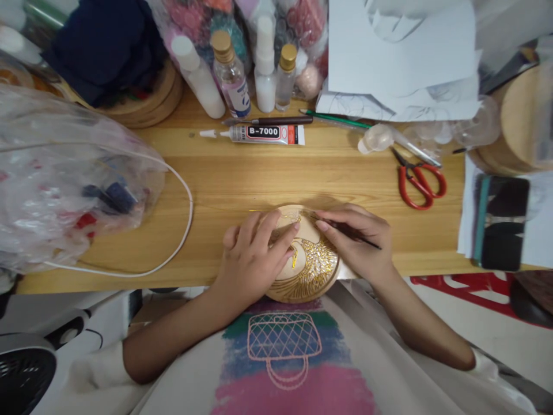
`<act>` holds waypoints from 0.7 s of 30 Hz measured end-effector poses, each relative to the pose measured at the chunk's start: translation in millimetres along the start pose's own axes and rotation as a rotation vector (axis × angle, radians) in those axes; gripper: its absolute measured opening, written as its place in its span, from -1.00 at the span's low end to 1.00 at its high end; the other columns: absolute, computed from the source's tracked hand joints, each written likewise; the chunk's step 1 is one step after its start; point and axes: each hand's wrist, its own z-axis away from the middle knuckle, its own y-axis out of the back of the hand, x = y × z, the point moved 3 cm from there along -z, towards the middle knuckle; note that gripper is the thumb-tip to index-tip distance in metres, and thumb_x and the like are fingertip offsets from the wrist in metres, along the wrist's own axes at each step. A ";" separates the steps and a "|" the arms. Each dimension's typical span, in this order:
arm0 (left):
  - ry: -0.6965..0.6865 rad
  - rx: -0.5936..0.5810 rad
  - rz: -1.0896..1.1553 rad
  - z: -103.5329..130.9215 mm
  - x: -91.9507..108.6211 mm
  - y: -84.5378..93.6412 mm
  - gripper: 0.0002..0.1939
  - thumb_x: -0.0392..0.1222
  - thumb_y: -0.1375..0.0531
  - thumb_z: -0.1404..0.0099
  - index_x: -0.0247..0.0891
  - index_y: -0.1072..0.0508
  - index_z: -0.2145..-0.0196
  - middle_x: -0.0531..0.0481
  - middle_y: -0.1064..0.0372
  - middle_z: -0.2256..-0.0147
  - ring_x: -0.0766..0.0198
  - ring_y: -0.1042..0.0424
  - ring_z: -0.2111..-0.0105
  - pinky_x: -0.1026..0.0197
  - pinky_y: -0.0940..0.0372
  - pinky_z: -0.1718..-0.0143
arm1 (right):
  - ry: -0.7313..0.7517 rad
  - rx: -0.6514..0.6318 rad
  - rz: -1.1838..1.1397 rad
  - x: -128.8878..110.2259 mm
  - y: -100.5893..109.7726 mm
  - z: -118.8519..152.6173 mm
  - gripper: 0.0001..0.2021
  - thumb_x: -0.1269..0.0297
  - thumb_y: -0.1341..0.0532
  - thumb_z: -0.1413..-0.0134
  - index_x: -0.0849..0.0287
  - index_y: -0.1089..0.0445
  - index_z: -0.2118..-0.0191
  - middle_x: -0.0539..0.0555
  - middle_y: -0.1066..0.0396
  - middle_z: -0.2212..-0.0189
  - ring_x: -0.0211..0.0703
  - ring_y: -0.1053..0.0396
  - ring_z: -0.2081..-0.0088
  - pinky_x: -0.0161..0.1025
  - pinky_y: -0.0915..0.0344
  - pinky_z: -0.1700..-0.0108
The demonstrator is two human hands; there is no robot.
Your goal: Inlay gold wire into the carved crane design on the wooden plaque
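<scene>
A round wooden disc lies at the table's front edge, its top worked with gold lines and a dense fan of gold and silvery pieces. My left hand rests over the disc's left side, fingers spread and lying on it. Part of the pattern is hidden beneath that hand. On the right, my right hand pinches a thin dark pointed tool like a pen. Its tip meets the upper part of the disc, where thin gold lines show; the exact kind of tool is too small to tell.
A B-7000 glue tube lies behind the disc, before several bottles. Red-handled scissors and a phone are to the right. Paper sheets lie at the back. A white cable loops beside a plastic bag.
</scene>
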 end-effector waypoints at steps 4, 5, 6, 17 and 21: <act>-0.006 -0.020 -0.001 -0.7 -0.6 0.5 -0.69 -0.12 -0.17 -0.38 -0.05 -0.46 -0.06 -0.13 -0.37 -0.10 -0.03 -0.31 -0.05 -0.02 -0.13 0.05 | 0.021 -0.001 0.039 0.2 1.6 5.8 -0.75 0.42 -0.32 -0.08 0.01 -0.54 0.12 0.00 -0.55 0.32 -0.22 -0.48 0.31 -0.23 -0.44 0.29; -0.008 -0.022 -0.001 -0.9 -0.7 0.7 -0.70 -0.12 -0.17 -0.38 -0.05 -0.47 -0.06 -0.14 -0.37 -0.10 -0.04 -0.31 -0.06 -0.03 -0.13 0.05 | 0.039 -0.005 0.043 0.4 1.2 6.8 -0.74 0.44 -0.32 -0.08 0.01 -0.53 0.11 0.00 -0.55 0.29 -0.22 -0.48 0.28 -0.22 -0.45 0.25; -0.011 -0.023 -0.002 -1.2 -0.9 1.0 -0.70 -0.12 -0.16 -0.39 -0.05 -0.47 -0.05 -0.14 -0.37 -0.11 -0.05 -0.31 -0.06 -0.04 -0.13 0.06 | 0.056 -0.007 0.044 0.7 0.7 7.7 -0.72 0.45 -0.32 -0.08 0.00 -0.53 0.10 0.00 -0.55 0.27 -0.22 -0.48 0.26 -0.21 -0.45 0.22; -0.027 -0.086 0.037 -3.1 -3.3 2.1 -0.67 -0.14 -0.13 -0.41 -0.06 -0.44 -0.10 -0.16 -0.27 -0.21 -0.06 -0.28 -0.14 -0.06 -0.15 0.01 | 0.103 -0.015 0.039 5.1 -2.0 8.6 -0.71 0.44 -0.31 -0.08 -0.01 -0.52 0.07 0.03 -0.53 0.26 -0.19 -0.48 0.27 -0.18 -0.46 0.23; -0.040 -0.087 0.044 -4.3 -5.7 2.9 -0.67 -0.12 -0.13 -0.41 -0.05 -0.43 -0.10 -0.19 -0.26 -0.21 -0.09 -0.29 -0.13 -0.07 -0.16 0.02 | 0.127 -0.015 0.042 5.4 -2.3 8.0 -0.70 0.42 -0.32 -0.07 -0.02 -0.53 0.07 0.02 -0.50 0.30 -0.20 -0.46 0.27 -0.19 -0.45 0.23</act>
